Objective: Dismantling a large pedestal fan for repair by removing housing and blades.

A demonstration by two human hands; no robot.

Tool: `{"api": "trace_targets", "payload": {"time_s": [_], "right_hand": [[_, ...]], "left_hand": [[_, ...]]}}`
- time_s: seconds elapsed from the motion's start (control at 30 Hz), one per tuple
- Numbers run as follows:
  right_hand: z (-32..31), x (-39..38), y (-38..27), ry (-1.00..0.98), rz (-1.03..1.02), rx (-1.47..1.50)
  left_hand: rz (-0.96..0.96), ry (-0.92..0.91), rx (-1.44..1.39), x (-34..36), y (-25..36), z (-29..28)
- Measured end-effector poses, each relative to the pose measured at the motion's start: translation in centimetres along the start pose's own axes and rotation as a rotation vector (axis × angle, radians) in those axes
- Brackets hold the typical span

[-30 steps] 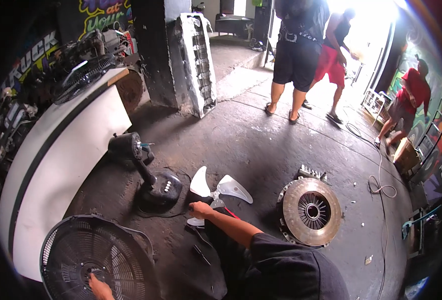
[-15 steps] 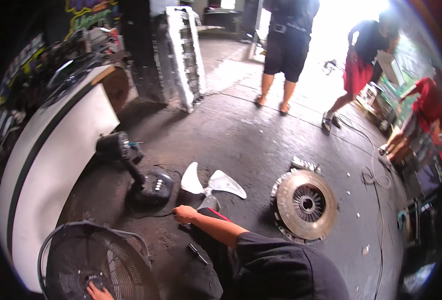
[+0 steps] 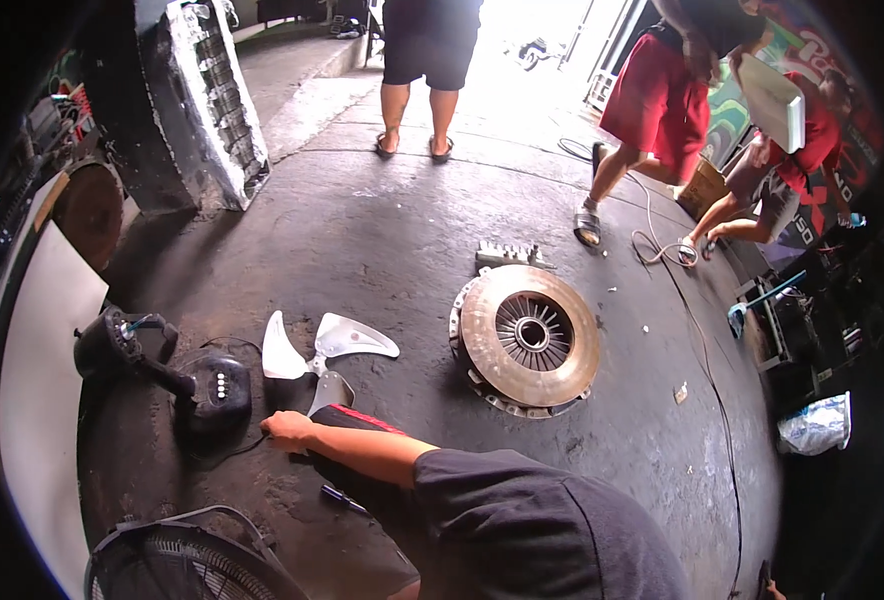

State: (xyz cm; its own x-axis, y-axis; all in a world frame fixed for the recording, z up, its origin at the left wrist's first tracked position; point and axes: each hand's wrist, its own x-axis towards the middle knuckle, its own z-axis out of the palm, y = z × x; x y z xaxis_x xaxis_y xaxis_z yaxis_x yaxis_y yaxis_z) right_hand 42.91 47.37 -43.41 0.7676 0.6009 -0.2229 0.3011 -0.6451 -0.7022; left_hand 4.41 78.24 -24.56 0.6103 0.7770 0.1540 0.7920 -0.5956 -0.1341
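My right hand [image 3: 288,432] is closed beside my knee, with a thin dark cord [image 3: 234,453] running into its fingers. That cord trails to a black fan stand [image 3: 224,388] with white buttons, whose motor head [image 3: 112,342] tilts to the left. Just beyond the hand lies a three-bladed white fan blade [image 3: 317,365]. A slim dark tool [image 3: 344,499], perhaps a screwdriver, rests on the floor below my forearm. At the lower left is a round black fan guard [image 3: 187,565], partly cut off. My left hand is out of view.
A round metal clutch plate [image 3: 527,340] lies right of the blade, a metal block [image 3: 512,257] behind it. A white curved panel [image 3: 42,380] stands at left. Cables [image 3: 697,330] cross the floor at right. Several people stand or bend at the back, one in red shorts [image 3: 652,100].
The view has swung right, so the floor things sit further left. My left hand, earlier on the fan guard, has left the picture. My right hand stays by the cord.
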Motion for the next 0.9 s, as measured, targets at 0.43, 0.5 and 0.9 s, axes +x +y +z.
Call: {"api": "trace_targets", "payload": {"time_s": [0.43, 0.5, 0.9], "right_hand": [[-2.2, -1.3, 0.7, -0.005, 0.022, 0.078], [-2.4, -1.3, 1.1, -0.013, 0.041, 0.048], [-0.7, 0.2, 1.8, -0.039, 0.036, -0.084]], "left_hand": [[0.089, -0.009, 0.152, -1.0, 2.2, -2.2], [0.139, -0.022, 0.048, -0.8, 2.5, -2.3], [-0.191, -0.145, 0.009, -0.3, 1.9, -2.1]]}}
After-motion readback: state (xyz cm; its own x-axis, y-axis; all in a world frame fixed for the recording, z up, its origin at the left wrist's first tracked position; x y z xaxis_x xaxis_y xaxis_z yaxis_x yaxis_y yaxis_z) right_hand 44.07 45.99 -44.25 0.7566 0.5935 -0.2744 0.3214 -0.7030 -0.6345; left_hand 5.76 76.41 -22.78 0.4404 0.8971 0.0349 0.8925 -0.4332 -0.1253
